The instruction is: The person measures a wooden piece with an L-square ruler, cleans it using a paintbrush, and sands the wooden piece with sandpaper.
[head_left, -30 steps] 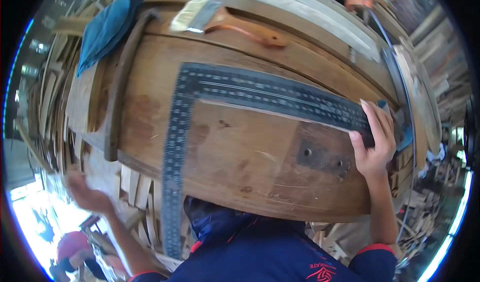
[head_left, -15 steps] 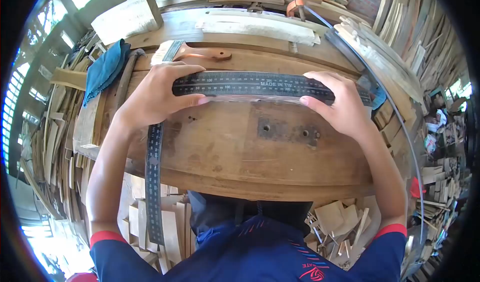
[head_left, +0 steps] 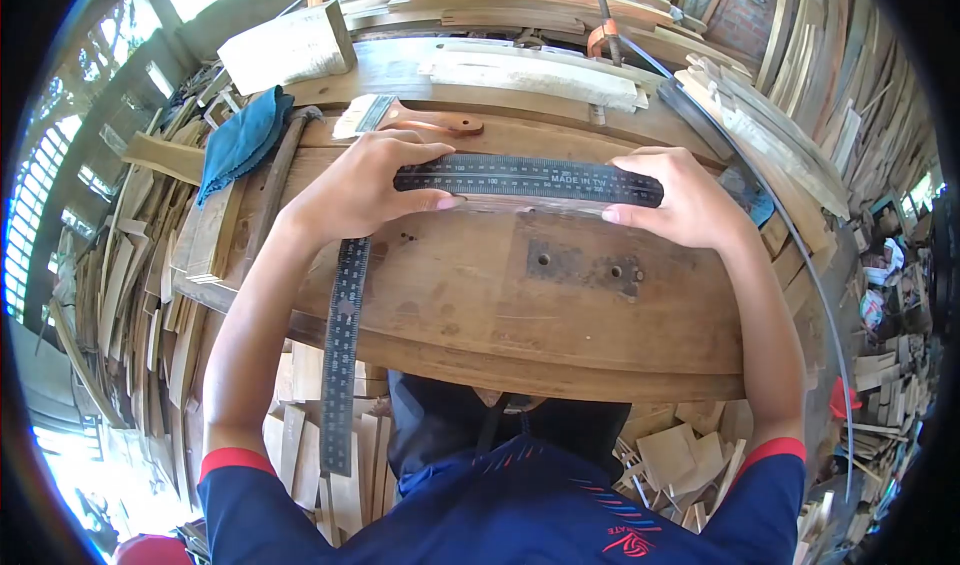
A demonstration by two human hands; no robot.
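My left hand is closed on the corner end of a black metal framing square with pale scale marks. My right hand pinches the same blade farther right, fingers on the far edge and thumb on the near one. Beneath the blade, the near edge of a narrow wooden piece shows; my hands and the square hide most of it. The square's other leg runs toward me past the front of the wooden workbench. Two dark holes lie in the bench top in front of the blade.
Behind my left hand lies a flat paintbrush. A hammer and a blue-green cloth are on the left. A wooden block stands at the back left. Stacked boards and offcuts surround the bench.
The camera view has shifted slightly. The square has slid a little to the right, bringing its lettering up against my right fingertips, and my left hand has come slightly nearer my right.
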